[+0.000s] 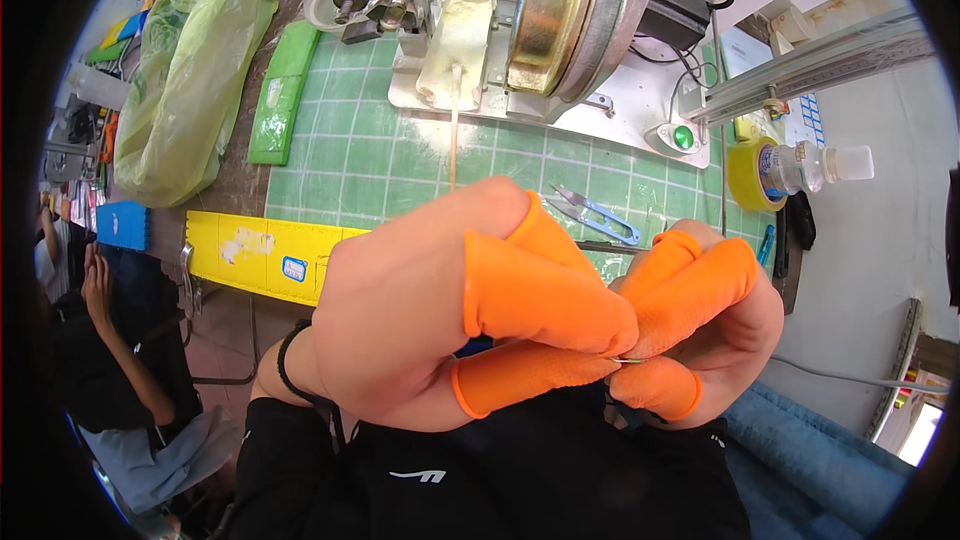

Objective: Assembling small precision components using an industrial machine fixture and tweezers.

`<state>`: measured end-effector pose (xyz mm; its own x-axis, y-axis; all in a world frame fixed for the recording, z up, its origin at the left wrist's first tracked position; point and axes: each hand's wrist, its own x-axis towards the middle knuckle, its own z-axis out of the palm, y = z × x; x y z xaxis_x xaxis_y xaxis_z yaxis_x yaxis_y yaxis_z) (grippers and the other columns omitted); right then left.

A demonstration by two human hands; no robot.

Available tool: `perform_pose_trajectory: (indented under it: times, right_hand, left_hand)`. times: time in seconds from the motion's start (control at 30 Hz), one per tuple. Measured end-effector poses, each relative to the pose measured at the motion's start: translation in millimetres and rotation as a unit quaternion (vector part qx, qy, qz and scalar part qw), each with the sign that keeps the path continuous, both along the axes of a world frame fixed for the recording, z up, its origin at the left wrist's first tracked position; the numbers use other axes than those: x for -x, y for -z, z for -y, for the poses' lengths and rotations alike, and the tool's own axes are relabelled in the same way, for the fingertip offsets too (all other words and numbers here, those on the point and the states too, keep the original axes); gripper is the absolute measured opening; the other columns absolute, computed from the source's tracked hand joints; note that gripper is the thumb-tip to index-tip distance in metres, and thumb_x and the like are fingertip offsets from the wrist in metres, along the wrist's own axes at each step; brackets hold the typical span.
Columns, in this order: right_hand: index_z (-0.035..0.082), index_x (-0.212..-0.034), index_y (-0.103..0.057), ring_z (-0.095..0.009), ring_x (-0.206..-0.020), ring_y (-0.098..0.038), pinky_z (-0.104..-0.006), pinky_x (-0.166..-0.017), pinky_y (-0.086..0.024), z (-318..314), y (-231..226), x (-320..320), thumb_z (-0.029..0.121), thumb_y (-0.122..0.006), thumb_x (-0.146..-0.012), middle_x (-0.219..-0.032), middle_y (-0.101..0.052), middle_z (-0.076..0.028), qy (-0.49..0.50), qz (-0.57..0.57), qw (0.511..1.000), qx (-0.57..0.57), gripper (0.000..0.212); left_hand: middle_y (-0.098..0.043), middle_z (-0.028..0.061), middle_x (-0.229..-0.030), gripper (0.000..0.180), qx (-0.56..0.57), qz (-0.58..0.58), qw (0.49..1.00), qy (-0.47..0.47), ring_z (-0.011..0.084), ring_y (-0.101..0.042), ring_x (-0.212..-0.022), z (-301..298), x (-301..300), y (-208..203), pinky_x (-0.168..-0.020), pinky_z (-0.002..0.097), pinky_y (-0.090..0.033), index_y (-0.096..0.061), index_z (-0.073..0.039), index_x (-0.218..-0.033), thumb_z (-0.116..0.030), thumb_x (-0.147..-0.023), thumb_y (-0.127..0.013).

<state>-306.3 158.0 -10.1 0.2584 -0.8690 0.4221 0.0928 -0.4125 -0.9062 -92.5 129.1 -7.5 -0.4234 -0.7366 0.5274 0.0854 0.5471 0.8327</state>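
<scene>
Orange rubber finger cots cover several fingers of both my hands, which meet close in front of my body. My left hand is closed in a pinch, its thumb and fingers pressed together at the tips. Against them, the fingertips of my right hand are pinched too. Between the tips shows a thin, shiny sliver, too small to name. Just beyond my hands, small thread snips with blue handles lie on the green gridded cutting mat.
A machine with a large metal wheel stands at the back, a green button at its base. Left are a yellow-green plastic bag and a green case; right, yellow tape and a bottle. Another person sits far left.
</scene>
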Motion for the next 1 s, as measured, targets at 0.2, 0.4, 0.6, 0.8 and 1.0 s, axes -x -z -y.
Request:
perform_pose_trajectory:
  times: [0.2,0.4,0.6,0.8,1.0]
  right_hand:
    - [0.004,-0.097,-0.061,-0.015,-0.072,-0.059,-0.0267,-0.064,-0.042,-2,-8,4,0.018,-0.094,-0.077,-0.084,-0.071,-0.013,-0.023,-0.035,0.999,-0.015,0.042]
    - [0.003,-0.098,-0.061,-0.016,-0.074,-0.060,-0.0271,-0.067,-0.045,-4,-12,7,0.016,-0.094,-0.077,-0.090,-0.070,-0.015,-0.012,-0.057,0.998,-0.010,0.041]
    - [-0.002,-0.099,-0.060,-0.017,-0.073,-0.060,-0.0270,-0.068,-0.047,-3,-7,1,0.010,-0.088,-0.080,-0.092,-0.066,-0.017,-0.011,-0.056,0.998,0.030,0.035]
    - [0.001,-0.099,-0.073,-0.022,-0.064,-0.065,-0.0286,-0.056,-0.047,-9,-4,-7,0.008,-0.092,-0.075,-0.082,-0.070,-0.014,0.195,-0.168,0.946,0.199,0.031]
    - [-0.002,-0.099,-0.074,-0.022,-0.065,-0.064,-0.0277,-0.055,-0.045,1,9,-31,0.005,-0.089,-0.074,-0.082,-0.070,-0.015,0.196,-0.269,0.894,0.300,0.030]
  left_hand:
    - [-0.073,0.0092,-0.086,0.027,-0.054,-0.050,0.997,0.008,0.0166,-0.063,-0.069,-3,4,2,-0.058,0.0285,-0.042,-0.071,-0.006,-0.094,-0.009,-0.075,-0.091]
    - [-0.073,0.0095,-0.085,0.028,-0.063,-0.057,0.996,0.025,0.0164,-0.063,-0.069,1,5,2,-0.059,0.0283,-0.042,-0.070,-0.005,-0.095,-0.008,-0.075,-0.091]
    - [-0.074,0.0097,-0.086,0.027,-0.037,-0.069,0.997,0.008,0.0177,-0.065,-0.071,1,4,7,-0.060,0.0281,-0.045,-0.072,-0.005,-0.097,-0.001,-0.076,-0.089]
    - [-0.073,0.0057,-0.094,0.026,-0.069,-0.053,0.996,0.005,0.0183,-0.068,-0.078,6,0,6,-0.057,0.0262,-0.053,-0.073,-0.004,-0.108,0.002,-0.084,-0.081]
    - [-0.069,0.0053,-0.105,0.026,-0.155,-0.069,0.985,0.034,0.0144,-0.065,-0.080,-7,-35,21,-0.056,0.0248,-0.052,-0.067,-0.004,-0.115,-0.001,-0.090,-0.076]
